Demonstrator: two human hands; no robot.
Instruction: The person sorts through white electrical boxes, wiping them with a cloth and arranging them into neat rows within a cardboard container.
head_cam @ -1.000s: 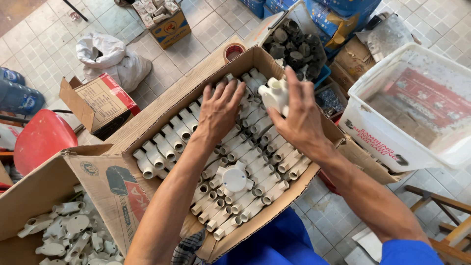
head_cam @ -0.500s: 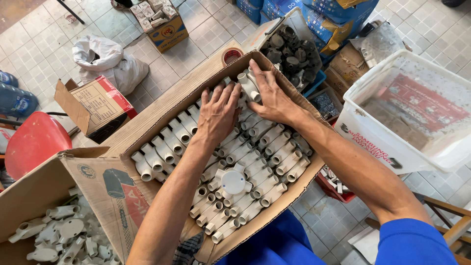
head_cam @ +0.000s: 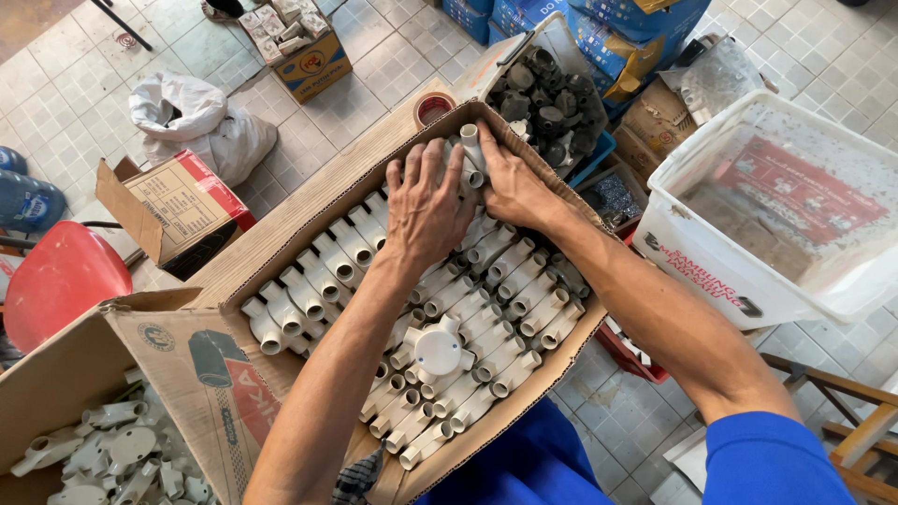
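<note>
A long cardboard box (head_cam: 281, 245) on my lap holds several rows of white plastic pipe fittings (head_cam: 510, 309). My left hand (head_cam: 426, 208) lies flat, fingers spread, on the fittings near the box's far end. My right hand (head_cam: 514, 187) is beside it in the far corner, its fingers closed around a white fitting (head_cam: 470, 147) that stands up out of the row. A round white junction-box fitting (head_cam: 437, 349) lies loose on top of the rows nearer to me.
A second cardboard box of loose white fittings (head_cam: 103, 458) is at lower left. A white plastic tub (head_cam: 711, 271) stands at right. Dark fittings fill a box (head_cam: 547, 98) beyond. A red stool (head_cam: 56, 281), a small carton (head_cam: 173, 210) and a tape roll (head_cam: 433, 108) lie around.
My right hand came down from above the box with the white fittings and pressed them into the far corner. My left hand slid toward that far end.
</note>
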